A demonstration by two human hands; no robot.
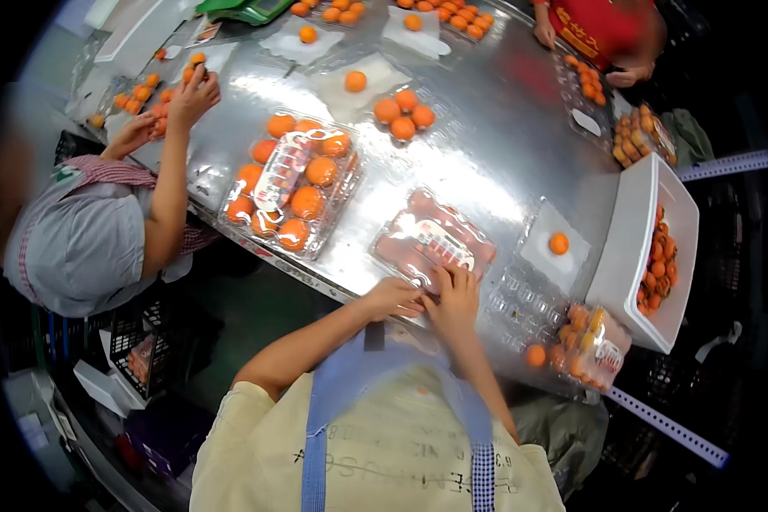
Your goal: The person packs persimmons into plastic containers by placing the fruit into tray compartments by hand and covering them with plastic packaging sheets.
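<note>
A clear plastic clamshell of reddish-orange round fruit, with a printed label on its lid, lies in front of me on the metal table. My left hand is closed at the box's near edge, its fingers bent against the rim. Beside it, my right hand grips the same edge, some fingers resting over the lid. The two hands almost meet at the fingertips. To the left sits a larger labelled fruit box, full of orange fruit. Part of the near rim is hidden under my hands.
An open clear tray and another fruit box lie to my right, by a white foam bin of fruit. Loose fruit sits farther back. A co-worker handles fruit at left; another person stands at back right.
</note>
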